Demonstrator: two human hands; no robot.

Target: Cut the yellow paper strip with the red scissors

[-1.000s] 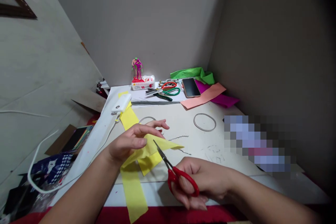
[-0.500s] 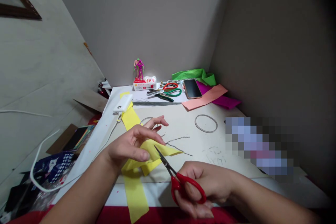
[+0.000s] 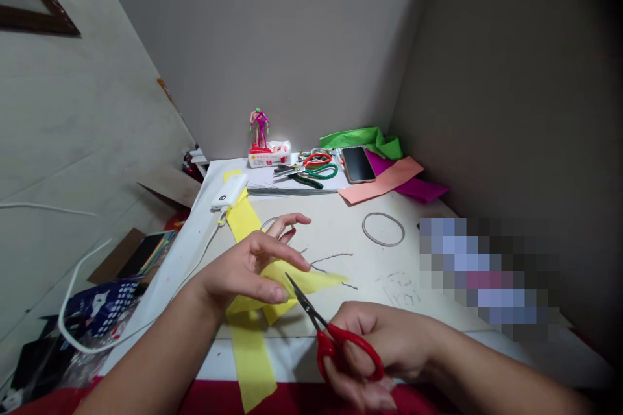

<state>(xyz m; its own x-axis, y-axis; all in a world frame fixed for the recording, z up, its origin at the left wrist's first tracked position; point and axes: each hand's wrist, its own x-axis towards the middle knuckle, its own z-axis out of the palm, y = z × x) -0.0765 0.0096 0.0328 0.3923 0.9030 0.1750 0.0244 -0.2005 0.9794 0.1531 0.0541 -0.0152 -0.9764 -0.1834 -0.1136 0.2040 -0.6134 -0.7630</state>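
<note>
Hands are both low over the front part of the pale desk (image 3: 335, 230): the left hand (image 3: 248, 266) on the left side and the right hand (image 3: 363, 353) near the front edge. Behind the desk edge, a red cloth (image 3: 292, 397) is lying below. The long yellow paper strip (image 3: 250, 356) goes over this front edge and its end reaches down to the red cloth. Its upper part is folded and the left hand has it between the thumb and the fingers, with the other fingers spread above it. The right hand is closed around the red handles of the scissors (image 3: 335, 343), and the thin blades (image 3: 302, 297) are narrow, with the tips at the yellow paper. I cannot tell if they are cutting.

To the right of the paper, the desk has open room, with only thin dark marks (image 3: 333, 259) and a grey rubber ring (image 3: 383, 229). At the left edge of the desk sits a white power bank (image 3: 228, 191) on the strip's far end, with its white cable (image 3: 160, 301) going down over the edge.
</note>
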